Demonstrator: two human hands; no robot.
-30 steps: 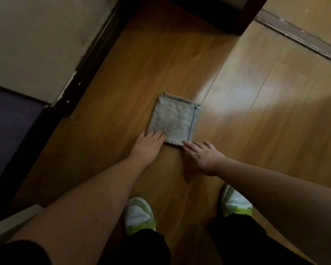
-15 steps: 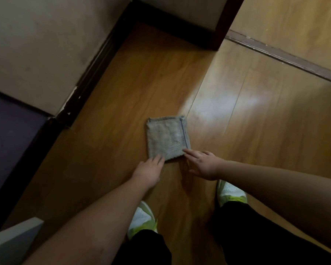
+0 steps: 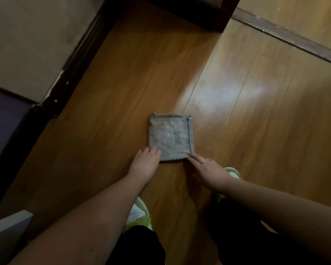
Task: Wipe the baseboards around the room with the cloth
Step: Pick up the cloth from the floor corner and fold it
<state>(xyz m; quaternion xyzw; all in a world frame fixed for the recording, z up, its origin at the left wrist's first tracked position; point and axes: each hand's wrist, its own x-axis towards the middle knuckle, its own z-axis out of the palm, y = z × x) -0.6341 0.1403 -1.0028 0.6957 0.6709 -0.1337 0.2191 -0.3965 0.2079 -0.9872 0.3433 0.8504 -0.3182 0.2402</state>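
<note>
A grey cloth (image 3: pixel 170 135), folded into a square, lies flat on the wooden floor (image 3: pixel 122 88). My left hand (image 3: pixel 146 162) rests with straight fingers on the cloth's near left corner. My right hand (image 3: pixel 205 167) touches the near right corner with its fingertips, fingers stretched out. A dark baseboard (image 3: pixel 73 69) runs along the foot of the beige wall at the left, with chipped pale spots near its lower end. More dark baseboard (image 3: pixel 199 20) crosses the top, ending at a corner post.
A metal threshold strip (image 3: pixel 287 38) crosses the floor at the upper right. My two shoes (image 3: pixel 139 213) stand just behind the hands. A pale box edge (image 3: pixel 6 228) shows at the lower left, and a dark purple panel (image 3: pixel 2 119) lies left of the baseboard.
The cloth has turned squarer to me and both hands stay at its near corners. The view has shifted a little; the cloth looks slightly nearer.
</note>
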